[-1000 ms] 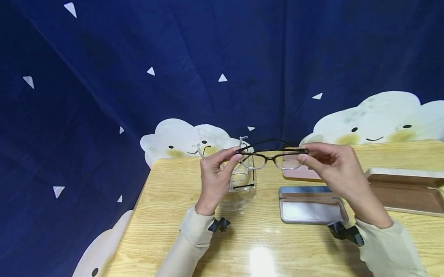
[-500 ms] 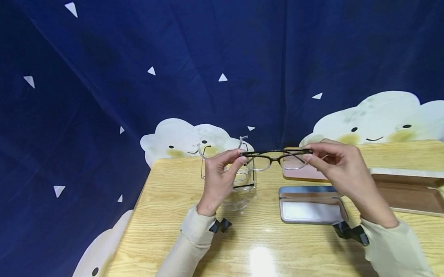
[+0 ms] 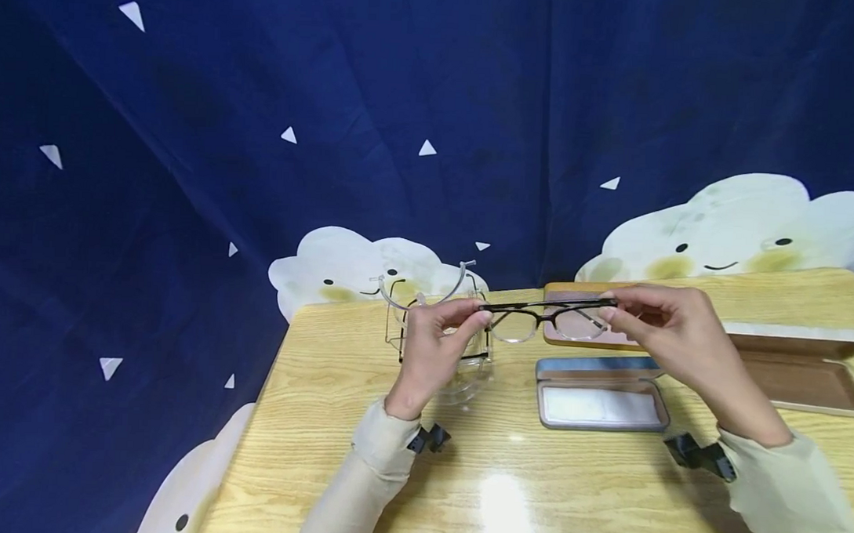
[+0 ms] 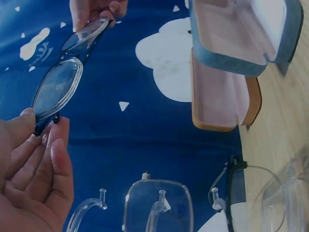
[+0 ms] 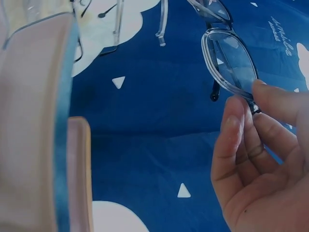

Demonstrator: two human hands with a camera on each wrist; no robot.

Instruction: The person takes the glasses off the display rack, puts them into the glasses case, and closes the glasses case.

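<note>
Now we pinch the glasses (image 3: 546, 318) at both ends with left hand (image 3: 434, 349) and right hand (image 3: 679, 338); their arms (image 5: 215, 91) have folded in, leaving them compact, and they have shifted rightward, toward the blue case (image 3: 596, 365).

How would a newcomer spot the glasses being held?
Above the wooden table, find the left hand and right hand. The glasses between them have black upper rims and clear lower ones; unlike the pairs on the left, these are held.
</note>
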